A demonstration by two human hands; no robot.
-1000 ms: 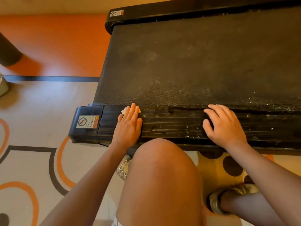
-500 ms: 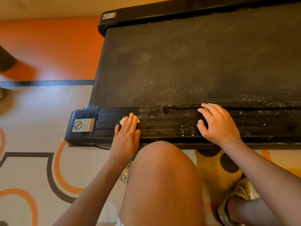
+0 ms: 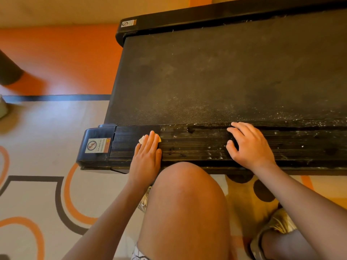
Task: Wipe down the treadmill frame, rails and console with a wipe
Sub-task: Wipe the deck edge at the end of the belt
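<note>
The black treadmill lies across the view, its dusty belt [image 3: 216, 72] beyond a ribbed near side rail [image 3: 197, 145] speckled with white flecks. My left hand [image 3: 147, 156] lies flat on that rail near its left end, fingers straight, pressing a small pale wipe [image 3: 142, 140] that peeks out past the fingertips. The rail to the left of the hand looks darker and cleaner. My right hand [image 3: 250, 145] rests on the rail further right, fingers spread and bent, holding nothing. The console is out of view.
A black end cap [image 3: 97, 145] with a warning sticker closes the rail's left end. The far rail [image 3: 206, 17] runs along the top. My bare knee [image 3: 185, 203] is just below the rail, a foot in a gold sandal [image 3: 276, 228] at lower right. Patterned orange-and-grey floor lies left.
My left hand has slid the wipe toward me and a little along the rail's left end. My right hand has stayed resting on the rail. The camera has shifted slightly.
</note>
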